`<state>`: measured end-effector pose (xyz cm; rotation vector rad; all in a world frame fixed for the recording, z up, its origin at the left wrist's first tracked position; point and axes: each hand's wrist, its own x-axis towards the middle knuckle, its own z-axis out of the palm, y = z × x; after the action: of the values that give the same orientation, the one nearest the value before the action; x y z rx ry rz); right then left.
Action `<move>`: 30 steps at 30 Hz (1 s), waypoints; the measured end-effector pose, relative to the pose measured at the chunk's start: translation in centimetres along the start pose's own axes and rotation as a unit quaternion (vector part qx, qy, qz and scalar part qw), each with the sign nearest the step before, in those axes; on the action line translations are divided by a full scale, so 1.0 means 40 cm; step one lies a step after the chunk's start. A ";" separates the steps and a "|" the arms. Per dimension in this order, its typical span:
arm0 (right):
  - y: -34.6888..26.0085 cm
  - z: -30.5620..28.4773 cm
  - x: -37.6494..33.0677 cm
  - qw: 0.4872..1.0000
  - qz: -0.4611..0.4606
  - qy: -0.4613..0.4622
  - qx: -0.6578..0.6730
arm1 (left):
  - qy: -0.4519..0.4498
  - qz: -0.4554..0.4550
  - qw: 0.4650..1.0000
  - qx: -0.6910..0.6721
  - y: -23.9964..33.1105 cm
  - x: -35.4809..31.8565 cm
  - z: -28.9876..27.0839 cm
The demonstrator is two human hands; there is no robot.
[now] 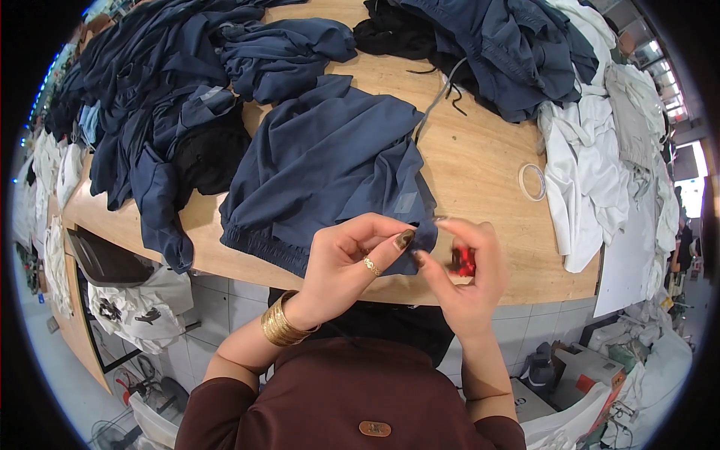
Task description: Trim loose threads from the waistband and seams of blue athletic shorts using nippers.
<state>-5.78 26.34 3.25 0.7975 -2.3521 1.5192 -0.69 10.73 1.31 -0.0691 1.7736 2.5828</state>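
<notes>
A navy garment (322, 157) with a gathered elastic edge lies spread on the table in front of me. At its near right corner, my left hand (356, 251) is closed, with thumb and index finger pinching the cloth. Close beside it is my right hand (469, 277), its thumb and index finger apart at the corner of the fabric. A small red object (463, 261) sits in the curled fingers of my right hand; it is blurred and partly hidden, so its kind is unclear. A pale translucent patch (406, 203) shows on the garment just above the hands.
Navy garments pile up on the wooden table (495, 180) at left (150, 97) and far right (510, 52). White cloth (589, 165) hangs over the right edge, near a roll of tape (532, 182). A grey cord (439, 97) lies beyond the garment. Boxes (585, 375) stand on the floor at right.
</notes>
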 end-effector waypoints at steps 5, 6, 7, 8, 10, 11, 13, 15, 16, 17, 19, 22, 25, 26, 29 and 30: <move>-0.006 0.001 0.001 1.000 0.011 -0.004 -0.009 | 0.011 -0.003 1.000 0.001 -0.004 -0.002 0.006; -0.006 0.002 0.004 0.999 0.036 -0.014 0.010 | 0.012 0.005 1.000 0.012 -0.006 -0.003 0.007; -0.003 0.004 0.005 0.999 0.036 -0.014 0.010 | 0.014 0.014 1.000 0.024 -0.007 -0.004 0.007; 0.002 0.007 0.004 0.999 0.040 -0.024 0.016 | 0.015 0.014 1.000 0.024 -0.006 -0.004 0.005; 0.007 0.009 0.001 0.998 0.045 -0.033 0.019 | 0.008 0.011 0.999 0.035 -0.005 -0.003 0.005; 0.008 0.010 -0.002 0.994 0.084 -0.035 0.060 | 0.007 0.011 0.999 0.035 -0.004 -0.002 0.006; 0.005 0.010 -0.001 0.986 0.122 -0.038 0.103 | 0.011 0.010 0.999 0.039 -0.003 -0.003 0.008; -0.003 0.004 0.004 0.962 0.194 -0.020 0.190 | 0.011 0.004 1.000 0.027 -0.001 -0.002 0.007; 0.004 -0.005 0.000 0.959 0.219 -0.031 0.179 | 0.012 -0.003 1.000 0.016 0.000 -0.002 0.006; 0.002 -0.002 -0.001 0.959 0.219 -0.032 0.179 | 0.012 -0.003 1.000 0.015 0.000 -0.003 0.005; -0.003 0.005 0.000 0.973 0.134 0.005 0.186 | 0.021 -0.006 1.000 0.011 0.001 -0.001 0.004; 0.022 -0.007 -0.034 0.992 0.104 -0.016 0.067 | 0.027 -0.007 1.000 0.003 0.003 0.002 0.004; 0.033 -0.002 -0.045 0.999 0.053 0.001 0.006 | 0.031 -0.003 1.000 0.003 0.007 0.004 0.005; 0.035 -0.002 -0.047 0.999 0.024 0.001 -0.034 | 0.030 -0.003 1.000 0.002 0.007 0.005 0.007; 0.024 0.008 -0.039 0.998 0.019 0.017 -0.061 | 0.041 0.003 0.999 0.000 0.004 0.006 0.010; 0.023 0.010 -0.036 0.998 0.019 0.017 -0.060 | 0.038 0.006 0.999 0.001 0.002 0.006 0.009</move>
<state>-5.07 26.73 1.70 0.6971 -2.4192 1.3785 -0.95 11.04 1.52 -0.1594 1.8063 2.6204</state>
